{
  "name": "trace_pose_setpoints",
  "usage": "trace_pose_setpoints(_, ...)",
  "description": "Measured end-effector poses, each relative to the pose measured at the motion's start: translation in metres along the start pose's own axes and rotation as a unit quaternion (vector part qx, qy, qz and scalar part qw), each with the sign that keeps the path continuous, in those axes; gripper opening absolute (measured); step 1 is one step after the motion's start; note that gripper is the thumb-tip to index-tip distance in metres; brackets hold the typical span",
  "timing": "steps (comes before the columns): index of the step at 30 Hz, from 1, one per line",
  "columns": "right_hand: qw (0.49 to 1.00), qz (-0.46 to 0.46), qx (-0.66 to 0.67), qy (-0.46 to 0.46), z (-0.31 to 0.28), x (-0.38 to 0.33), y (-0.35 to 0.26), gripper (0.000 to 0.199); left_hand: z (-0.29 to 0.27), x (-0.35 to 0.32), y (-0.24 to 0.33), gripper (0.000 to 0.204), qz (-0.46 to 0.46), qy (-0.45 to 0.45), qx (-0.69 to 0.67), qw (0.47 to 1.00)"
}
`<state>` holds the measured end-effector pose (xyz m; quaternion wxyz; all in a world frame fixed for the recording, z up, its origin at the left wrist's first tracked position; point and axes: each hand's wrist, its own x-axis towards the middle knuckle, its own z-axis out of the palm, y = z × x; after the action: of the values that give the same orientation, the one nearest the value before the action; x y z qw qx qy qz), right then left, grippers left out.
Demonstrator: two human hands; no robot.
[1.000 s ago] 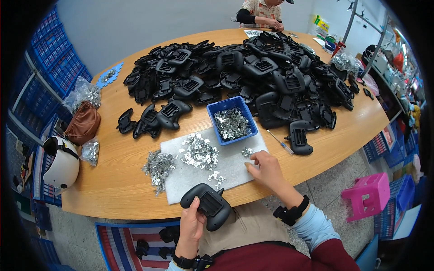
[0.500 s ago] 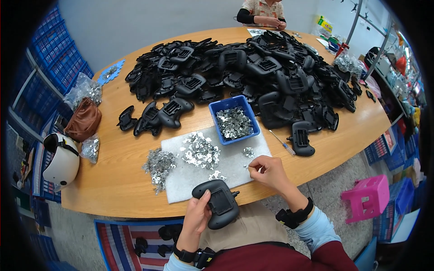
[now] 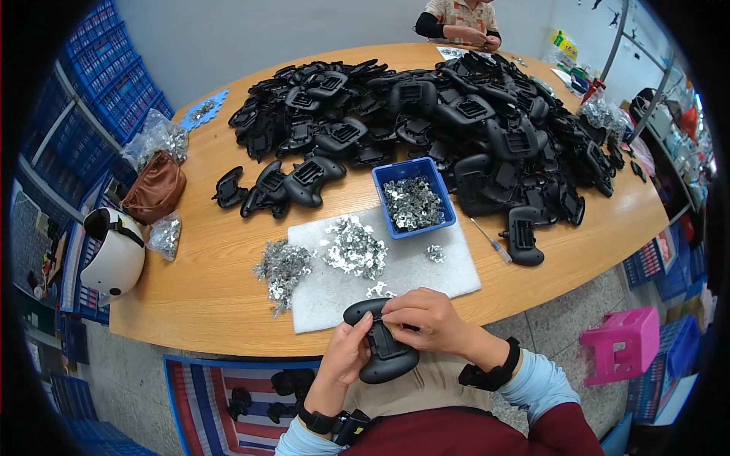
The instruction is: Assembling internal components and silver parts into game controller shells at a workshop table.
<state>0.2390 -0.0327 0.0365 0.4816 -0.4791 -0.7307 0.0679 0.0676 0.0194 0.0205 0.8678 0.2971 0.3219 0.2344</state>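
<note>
My left hand (image 3: 346,356) is closed round the left side of a black game controller (image 3: 388,370), its thumb on the edge of the recessed middle. The controller is held upright over my lap, at the table's front edge. My right hand (image 3: 427,323) has its fingertips pinched together at the upper part of that recess; whatever they pinch is too small or hidden to make out. Just beyond both hands lies a white foam pad (image 3: 312,315) with small shiny metal pieces (image 3: 354,249) heaped on it. A blue bin (image 3: 414,230) full of similar pieces stands on the pad's far edge.
A large pile of black controllers (image 3: 411,95) covers the table's far half. Grey metal pieces (image 3: 283,270) lie left of the pad, a pen (image 3: 490,242) right of it. A white helmet (image 3: 114,262) is at the left, a pink stool (image 3: 622,346) at the right. Another person (image 3: 464,26) sits opposite.
My right hand has moved left from the pad's right front corner to the controller, its fingers now at the recess. The left hand still holds the controller. The whole view has shifted slightly.
</note>
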Motion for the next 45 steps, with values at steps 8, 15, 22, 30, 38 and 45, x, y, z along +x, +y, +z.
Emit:
trace_pose_setpoints(8, 0.999, 0.025, -0.003, -0.023, 0.002, -0.009, 0.000, 0.016, 0.000, 0.001, -0.001, 0.027, -0.013, -0.002, -0.015, 1.000)
trace_pose_setpoints(15, 0.997, 0.072, -0.020, -0.015, 0.002, -0.013, -0.004, 0.028, 0.003, 0.001, -0.001, 0.023, 0.025, 0.016, 0.036, 0.999)
trace_pose_setpoints(22, 0.983, -0.010, -0.167, -0.069, 0.002, -0.018, -0.006, 0.032, -0.001, 0.001, -0.009, 0.021, 0.042, 0.052, 0.081, 0.994)
trace_pose_setpoints(30, 0.989, -0.014, -0.133, -0.062, 0.004, -0.018, -0.006, 0.027, 0.005, 0.000, -0.007, 0.021, 0.058, 0.051, 0.063, 0.995)
trace_pose_setpoints(38, 0.984, 0.044, -0.154, -0.080, 0.000, -0.017, -0.014, 0.030, 0.001, 0.000, -0.010, 0.022, 0.061, 0.066, 0.087, 0.992)
trace_pose_setpoints(45, 0.945, 0.321, -0.004, -0.061, -0.009, -0.005, -0.013, 0.044, 0.016, -0.005, -0.004, 0.022, 0.089, 0.078, 0.105, 0.987)
